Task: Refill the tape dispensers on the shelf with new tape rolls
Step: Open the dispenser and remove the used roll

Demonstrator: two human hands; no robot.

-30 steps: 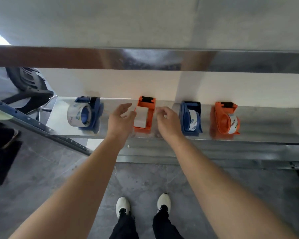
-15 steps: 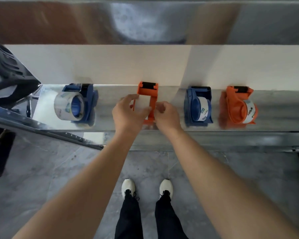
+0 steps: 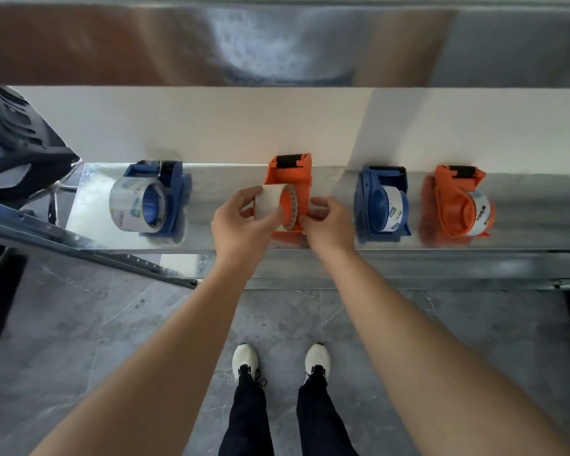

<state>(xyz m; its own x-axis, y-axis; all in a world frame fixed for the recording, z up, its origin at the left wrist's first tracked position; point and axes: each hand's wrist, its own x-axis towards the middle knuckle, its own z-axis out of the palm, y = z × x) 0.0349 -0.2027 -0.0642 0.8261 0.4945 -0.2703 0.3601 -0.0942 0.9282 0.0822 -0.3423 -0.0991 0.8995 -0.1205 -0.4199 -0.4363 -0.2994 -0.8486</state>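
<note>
Several tape dispensers stand in a row on a metal shelf (image 3: 524,212). My left hand (image 3: 244,222) grips a pale, nearly spent tape core (image 3: 270,200) that sits partly off the hub of the middle orange dispenser (image 3: 293,174). Fingers of my right hand (image 3: 326,222) pinch that dispenser's right side near its base. A blue dispenser (image 3: 175,192) at the left carries a clear tape roll (image 3: 129,205). To the right stand a blue dispenser (image 3: 372,199) and an orange dispenser (image 3: 454,209), each with a tape roll in it.
A second shiny metal shelf (image 3: 277,41) overhangs above. A white wall (image 3: 211,126) backs the lower shelf. A black chair (image 3: 17,149) stands at the far left beside a slanted metal rail (image 3: 89,248). Grey floor tiles and my white shoes (image 3: 244,360) lie below.
Both hands closed in on the middle orange dispenser. My left hand took hold of the pale tape core and drew it leftward off the hub while my right hand pinched the dispenser's side.
</note>
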